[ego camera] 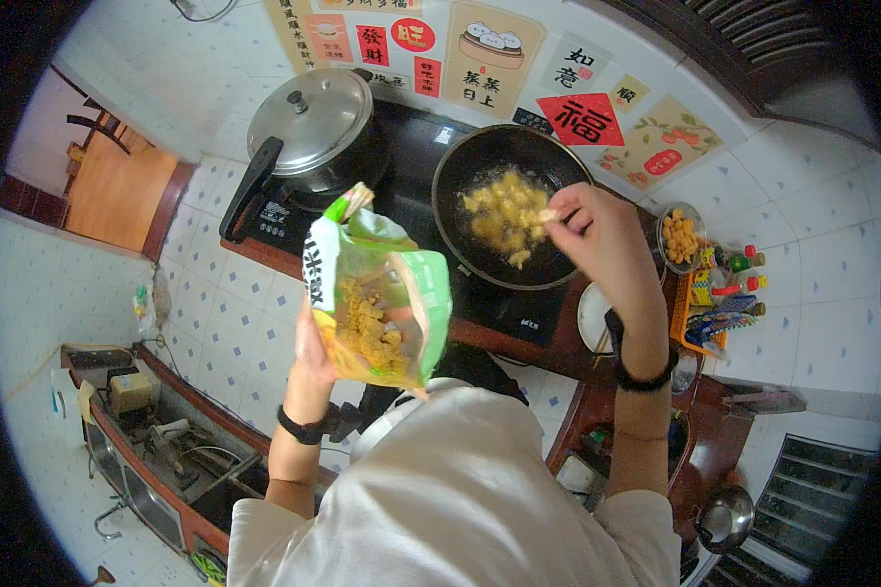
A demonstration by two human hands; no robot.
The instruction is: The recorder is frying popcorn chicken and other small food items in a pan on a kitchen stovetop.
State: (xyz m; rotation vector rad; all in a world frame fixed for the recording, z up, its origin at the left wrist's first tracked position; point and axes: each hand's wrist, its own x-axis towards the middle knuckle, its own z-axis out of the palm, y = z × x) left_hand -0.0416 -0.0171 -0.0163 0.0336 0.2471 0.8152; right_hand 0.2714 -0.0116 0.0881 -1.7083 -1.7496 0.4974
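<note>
My left hand [314, 341] holds an open green and yellow plastic food bag [429, 308], with small breaded pieces [371, 330] visible inside. Over the right side of a dark wok [448, 242], my right hand [587, 227] pinches a small pale piece [549, 215] between thumb and fingertips. Many golden pieces [510, 209] lie in bubbling oil in the wok, which sits on a black glass cooktop [484, 308]. The bag is to the left of the wok and nearer to my body.
A lidded pressure cooker [308, 121] stands left of the wok, its long handle [253, 187] jutting towards me. On the right are a white plate [593, 315], a bowl of round golden balls [681, 238] and an orange basket [683, 312] with bottles. A tiled wall rises behind.
</note>
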